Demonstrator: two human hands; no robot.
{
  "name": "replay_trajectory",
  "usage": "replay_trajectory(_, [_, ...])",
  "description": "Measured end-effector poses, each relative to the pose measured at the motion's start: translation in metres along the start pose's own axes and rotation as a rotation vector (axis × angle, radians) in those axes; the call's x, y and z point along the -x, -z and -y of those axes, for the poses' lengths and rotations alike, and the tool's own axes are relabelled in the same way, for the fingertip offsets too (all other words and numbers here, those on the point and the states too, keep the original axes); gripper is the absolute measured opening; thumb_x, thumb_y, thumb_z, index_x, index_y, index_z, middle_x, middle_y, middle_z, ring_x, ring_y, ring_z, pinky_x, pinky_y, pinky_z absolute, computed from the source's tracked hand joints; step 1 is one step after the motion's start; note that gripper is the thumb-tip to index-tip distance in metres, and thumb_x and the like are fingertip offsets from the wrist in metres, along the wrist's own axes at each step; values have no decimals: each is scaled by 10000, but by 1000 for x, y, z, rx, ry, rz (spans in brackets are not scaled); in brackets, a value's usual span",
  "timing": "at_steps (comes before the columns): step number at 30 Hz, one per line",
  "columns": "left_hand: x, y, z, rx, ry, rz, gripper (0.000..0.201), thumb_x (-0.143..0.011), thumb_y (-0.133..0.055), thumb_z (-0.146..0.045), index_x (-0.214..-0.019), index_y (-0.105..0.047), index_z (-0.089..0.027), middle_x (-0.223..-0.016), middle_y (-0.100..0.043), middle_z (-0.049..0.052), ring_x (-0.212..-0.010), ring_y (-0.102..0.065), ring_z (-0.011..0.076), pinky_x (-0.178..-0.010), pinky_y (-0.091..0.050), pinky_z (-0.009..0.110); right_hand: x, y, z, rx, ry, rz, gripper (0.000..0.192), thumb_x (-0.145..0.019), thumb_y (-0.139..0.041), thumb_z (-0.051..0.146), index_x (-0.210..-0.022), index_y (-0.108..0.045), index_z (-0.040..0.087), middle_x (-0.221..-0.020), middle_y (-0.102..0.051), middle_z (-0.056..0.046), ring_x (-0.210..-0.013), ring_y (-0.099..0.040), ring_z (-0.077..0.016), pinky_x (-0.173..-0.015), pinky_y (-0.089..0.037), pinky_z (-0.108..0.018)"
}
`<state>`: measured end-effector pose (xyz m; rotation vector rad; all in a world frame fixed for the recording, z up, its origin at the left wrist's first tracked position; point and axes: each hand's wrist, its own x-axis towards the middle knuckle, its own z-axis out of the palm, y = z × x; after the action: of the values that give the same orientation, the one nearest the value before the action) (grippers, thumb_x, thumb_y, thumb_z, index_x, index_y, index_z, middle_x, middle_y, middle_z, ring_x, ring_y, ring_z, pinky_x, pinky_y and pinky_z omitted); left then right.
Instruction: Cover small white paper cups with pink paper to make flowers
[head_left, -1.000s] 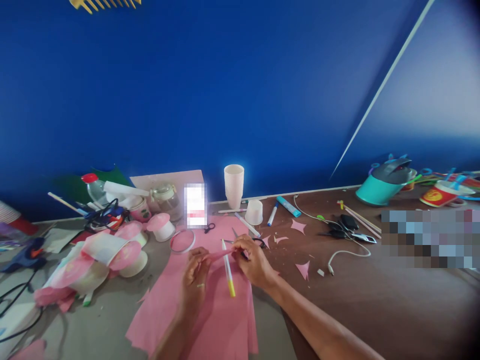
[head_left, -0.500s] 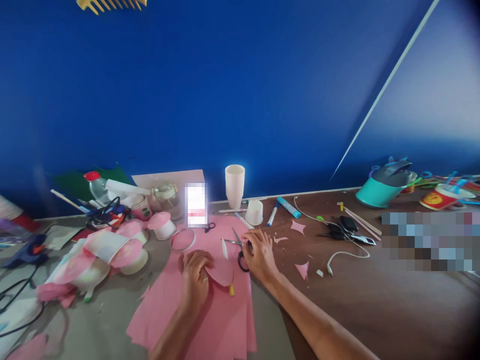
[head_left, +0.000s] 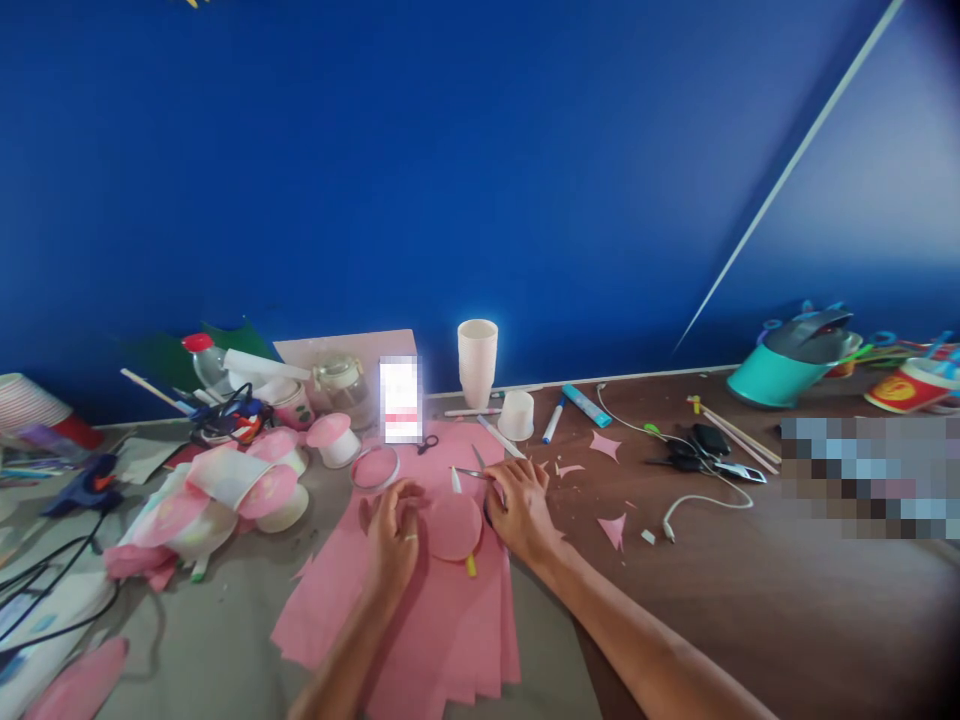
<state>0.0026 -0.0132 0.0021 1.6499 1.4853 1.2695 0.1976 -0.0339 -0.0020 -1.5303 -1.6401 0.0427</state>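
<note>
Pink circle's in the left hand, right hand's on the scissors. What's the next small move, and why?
Probably lift the scissors off the pink paper stack: the right hand lies over their handles, blades flat and shut. The left hand pinches the pink circle by its edge, above a pen, so nothing can be trimmed yet.

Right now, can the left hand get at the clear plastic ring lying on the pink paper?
Probably yes. The left hand rests on the pink paper with the clear plastic ring just beyond its fingertips, and nothing lies between them.
</note>
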Motion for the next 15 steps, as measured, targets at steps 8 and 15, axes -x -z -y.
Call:
replay_trajectory(8, [7, -5, 1, -198, -131, 66, 271, -816, -595, -184, -1046, -726, -237, -949, -786, 89, -1066, -671, 334, -1174, -67, 630, 6, 7, 19, 28, 88, 198, 207, -872, -553, 136, -1032, -662, 210, -866, -743, -69, -939, -626, -260, -967, -294, -471])
replay_trajectory(15, [9, -4, -2, -338, -136, 114, 297, -872, -497, -195, -1119, -656, -235, -934, -784, 58, -1033, -680, 289, -1172, -72, 647, 8, 5, 20, -242, 281, 221, 521, -836, -504, 52, -1335, -517, 199, -993, -745, -77, -1037, -611, -261, -986, -371, -457])
